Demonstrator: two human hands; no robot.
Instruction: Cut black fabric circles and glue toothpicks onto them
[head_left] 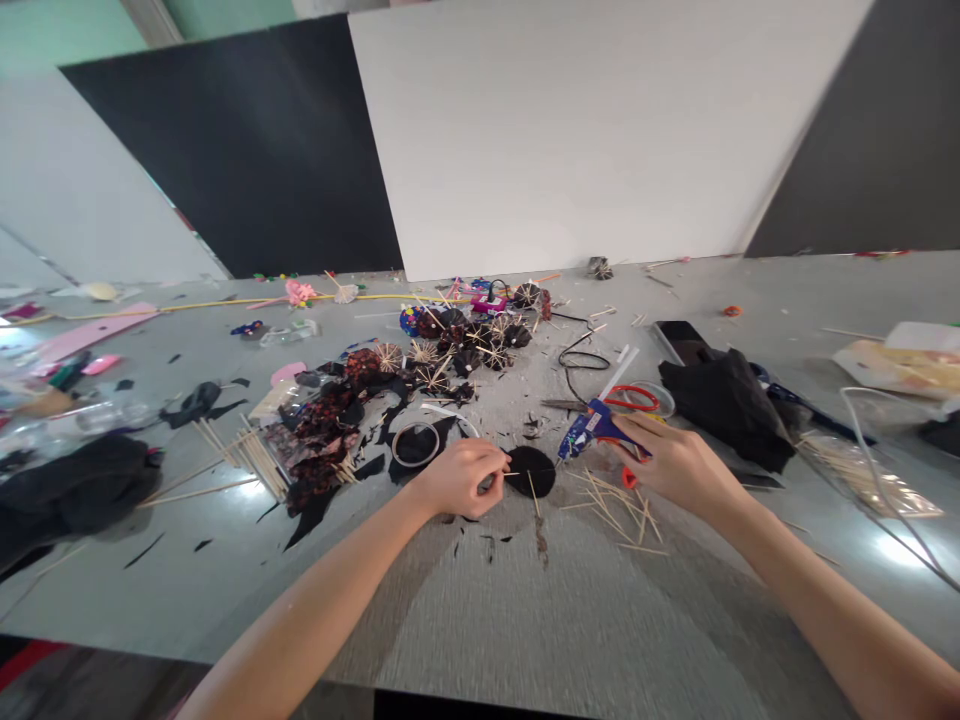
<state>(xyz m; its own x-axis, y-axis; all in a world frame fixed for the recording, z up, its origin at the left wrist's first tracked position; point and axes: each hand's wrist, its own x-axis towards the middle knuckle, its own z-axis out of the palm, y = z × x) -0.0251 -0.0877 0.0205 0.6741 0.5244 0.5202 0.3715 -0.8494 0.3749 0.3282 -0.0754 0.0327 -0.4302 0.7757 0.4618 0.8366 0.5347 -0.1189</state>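
Note:
A round black disc (541, 478) lies on the grey table in front of me, with a thin wooden stick (535, 492) reaching from its middle past its near edge. At the disc's left side, my left hand (466, 478) pinches another short stick (513, 474) whose end rests over the disc. My right hand (671, 462) is wrapped round the handle of a blue glue gun (589, 428), its nozzle pointing down close to the disc's right edge. Loose sticks (615, 505) are scattered below the glue gun. Scissors with orange handles (634, 398) lie just behind it.
Left of my left hand are a tape ring (415, 444), dark patterned fabric (319, 450) and a bundle of sticks (259, 460). Behind sit several black balls with sticks fanned on them (495, 355). Black cloth (731, 400) and a bag of sticks (870, 478) lie right.

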